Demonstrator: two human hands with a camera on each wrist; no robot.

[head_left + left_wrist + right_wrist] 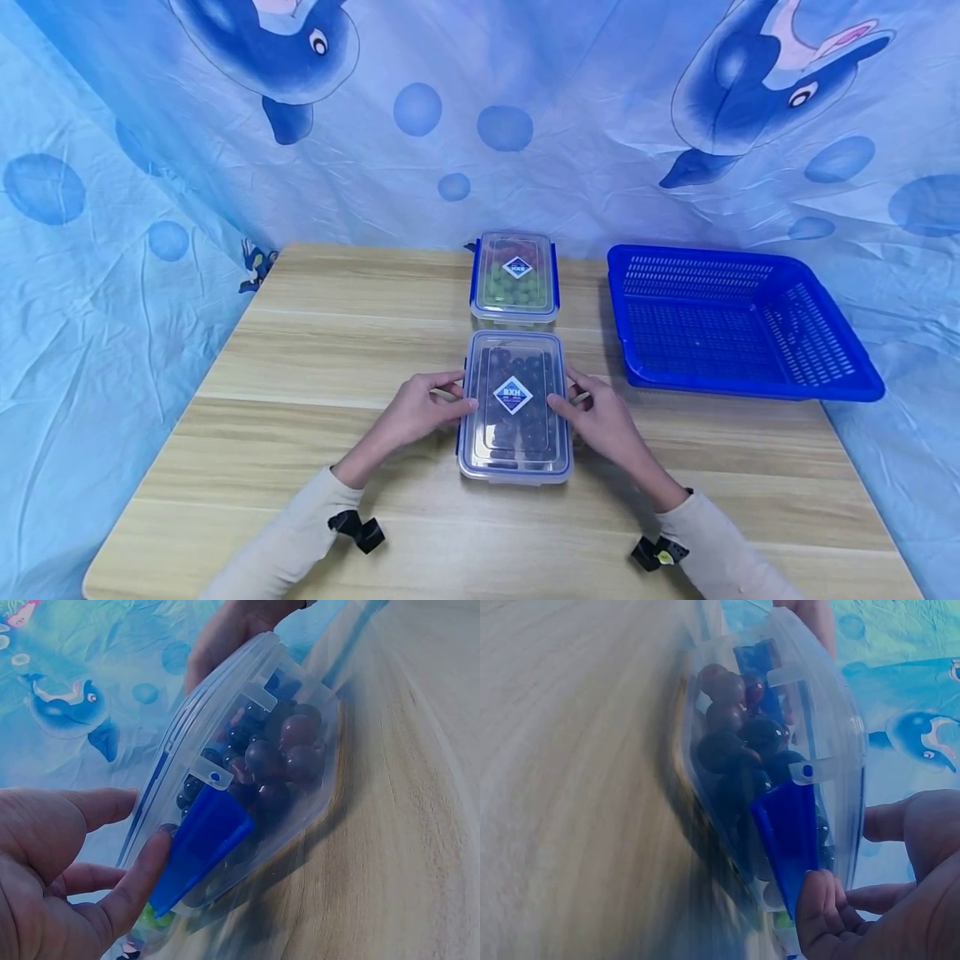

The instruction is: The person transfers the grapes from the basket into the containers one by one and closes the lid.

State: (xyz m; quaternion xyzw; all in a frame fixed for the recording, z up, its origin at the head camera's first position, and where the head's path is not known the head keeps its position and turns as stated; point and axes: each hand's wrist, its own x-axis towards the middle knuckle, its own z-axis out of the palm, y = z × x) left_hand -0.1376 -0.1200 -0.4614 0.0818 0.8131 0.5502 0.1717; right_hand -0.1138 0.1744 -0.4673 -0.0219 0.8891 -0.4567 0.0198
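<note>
A clear plastic food container [514, 442] with a blue-edged lid lies in front of me, full of dark grapes [264, 759]. My left hand [420, 408] holds its left side, thumb on the lid's edge and fingertips at a blue side latch [206, 844]. On the opposite side my right hand [600, 417] does likewise, its thumb over the lid rim and its fingers at the other blue latch [789, 844]. In both wrist views these latches stand out from the wall. Some fingers are hidden behind the container in the head view.
Just behind stands a second lidded container [514, 292], with green grapes and something reddish inside. A blue plastic basket [701, 382] sits at the back right of the wooden table [322, 333]. A blue dolphin-print cloth [570, 192] hangs behind and beside the table.
</note>
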